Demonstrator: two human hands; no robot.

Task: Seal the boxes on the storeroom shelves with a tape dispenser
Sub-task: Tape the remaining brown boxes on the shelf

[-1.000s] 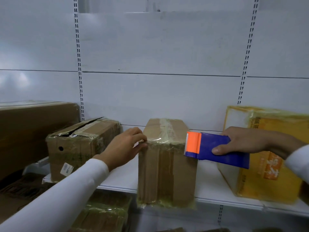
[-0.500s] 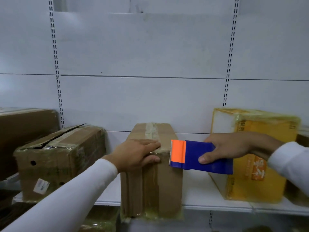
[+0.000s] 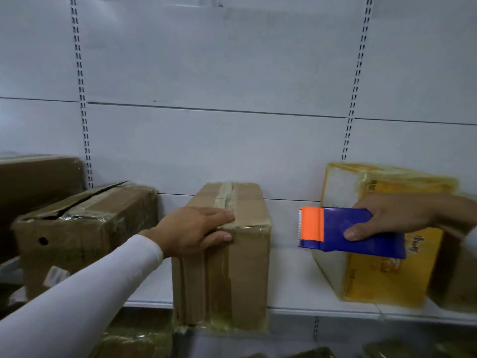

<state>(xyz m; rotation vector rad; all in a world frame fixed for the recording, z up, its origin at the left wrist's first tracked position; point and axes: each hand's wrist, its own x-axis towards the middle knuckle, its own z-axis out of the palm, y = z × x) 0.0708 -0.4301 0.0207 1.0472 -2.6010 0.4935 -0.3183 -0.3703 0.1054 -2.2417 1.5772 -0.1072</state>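
A tall brown cardboard box [image 3: 240,275] stands at the front edge of the white shelf [image 3: 291,275], with clear tape along its top seam. My left hand [image 3: 196,229] lies over the box's front top edge, fingers on the top and thumb on the front face. My right hand [image 3: 397,218] holds a blue tape dispenser [image 3: 361,232] with an orange head and a toothed blade pointing left. The dispenser hangs in the air to the right of the box, apart from it.
A brown box [image 3: 85,228] with a split, partly open top sits to the left, and a larger brown box [image 3: 33,182] behind it. A yellow box [image 3: 374,277] wrapped in tape stands at the right. More boxes lie on the shelf below.
The dispenser has drawn away to the right, off the middle box's top edge. My left hand has slid across the box's front top edge and now presses the tape there.
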